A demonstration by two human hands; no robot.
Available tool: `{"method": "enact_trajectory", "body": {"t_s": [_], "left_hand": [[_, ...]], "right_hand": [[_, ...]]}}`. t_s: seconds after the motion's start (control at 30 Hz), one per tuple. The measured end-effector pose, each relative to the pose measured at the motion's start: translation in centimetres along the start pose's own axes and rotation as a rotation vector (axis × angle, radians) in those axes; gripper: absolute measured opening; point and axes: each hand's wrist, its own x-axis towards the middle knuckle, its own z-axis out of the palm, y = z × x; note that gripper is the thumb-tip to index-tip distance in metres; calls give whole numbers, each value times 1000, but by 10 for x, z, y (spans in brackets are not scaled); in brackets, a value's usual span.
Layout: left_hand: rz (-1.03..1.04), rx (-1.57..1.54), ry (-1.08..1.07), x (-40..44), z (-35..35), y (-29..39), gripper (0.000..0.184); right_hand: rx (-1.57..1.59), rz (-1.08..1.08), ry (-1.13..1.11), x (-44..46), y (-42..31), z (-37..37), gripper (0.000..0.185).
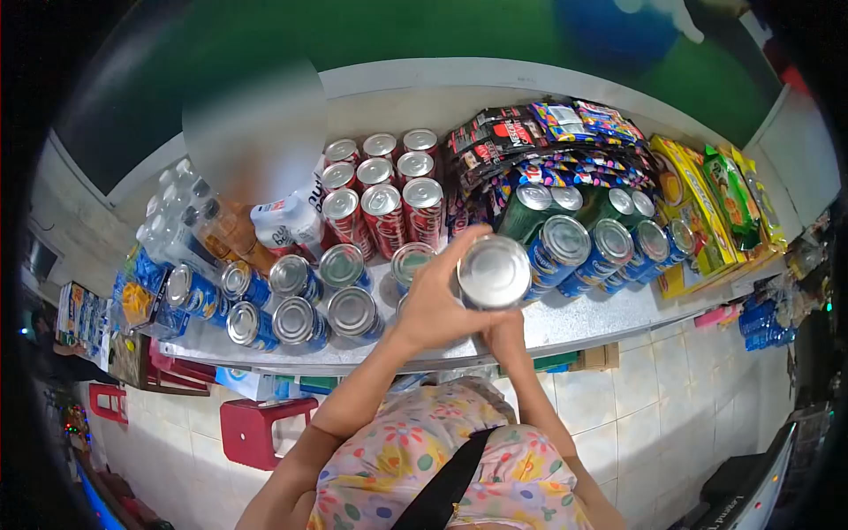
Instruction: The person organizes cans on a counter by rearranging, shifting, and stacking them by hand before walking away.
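Note:
A can with a silver lid point(494, 272) is held up over the front of the counter, its top facing the camera. My left hand point(435, 305) wraps round the can's left side with thumb and fingers. Below the can, my right hand point(505, 334) is against its underside, its fingers mostly hidden. To the left stand several blue cans point(254, 325) with silver lids, and to the right another group of blue cans point(563, 247). Red cola cans point(384, 212) stand in rows behind.
The counter point(574, 325) also bears clear bottles point(172, 216) at left, black and colourful sachets point(521, 132) behind, green cans point(530, 203) and yellow packets point(698, 212) at right. A red stool point(256, 433) stands on the tiled floor below.

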Motion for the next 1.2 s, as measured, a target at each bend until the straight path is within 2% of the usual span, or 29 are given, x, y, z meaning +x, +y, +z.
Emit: {"method": "enact_trajectory", "body": {"t_s": [0.03, 0.1, 0.17, 0.23, 0.3, 0.33, 0.43, 0.47, 0.5, 0.53, 0.63, 0.67, 0.77, 0.83, 0.9, 0.93, 1.03, 1.07, 1.1, 1.13, 1.2], "left_hand": [[15, 39, -31, -5, -3, 4, 89], [-11, 35, -74, -15, -1, 0, 87], [-106, 45, -156, -20, -1, 6, 86], [-96, 82, -143, -25, 2, 5, 83], [-99, 114, -165, -27, 4, 0, 82], [-70, 107, -158, -29, 5, -4, 83], [-121, 75, -256, -28, 3, -8, 83], [-35, 165, -249, -27, 5, -12, 82], [-56, 183, -271, -26, 7, -16, 82], [-76, 198, -295, -24, 9, -20, 82], [-71, 250, -313, -22, 16, -28, 82], [-33, 284, -305, -22, 18, -34, 81], [7, 398, -313, -19, 19, -40, 81], [6, 456, -269, -20, 19, -42, 83], [-69, 459, -234, -22, 21, -45, 84], [-117, 468, -207, -24, 22, -47, 84], [28, 592, -140, -33, 27, -55, 81], [50, 614, -109, -35, 28, -55, 83], [0, 611, -190, -36, 27, -54, 87], [-3, 623, -194, -36, 26, -52, 88], [-10, 622, -198, -35, 26, -50, 88]], "right_hand": [[102, -60, -6, 6, 9, 3, 63], [241, -40, 9, 18, 39, 17, 82], [180, -84, 61, 29, -9, 1, 93], [-1, -170, 67, 30, -9, -3, 98], [31, -13, -8, 36, 18, 2, 96], [137, 65, -5, 26, -4, -10, 81], [-112, 16, -192, 5, -8, -47, 59], [-88, 42, -158, -3, -9, -57, 48], [-66, 71, -124, -10, -14, -67, 38], [-18, 160, -2, -15, -29, -74, 28], [221, 139, 473, -22, -16, -83, 21], [180, 138, 560, -21, -17, -87, 21], [48, 2, 629, -13, -27, -89, 26], [14, -13, 617, -10, -30, -88, 39], [-53, -69, 642, -2, -41, -82, 45], [-24, -22, 630, -2, -40, -81, 50], [-58, -145, 701, 4, -54, -79, 47], [-184, -200, 701, 5, -56, -84, 45], [-308, -260, 703, 8, -58, -89, 44], [-303, -338, 699, 14, -63, -92, 43], [-473, -347, 607, 28, -75, -99, 53]]}}
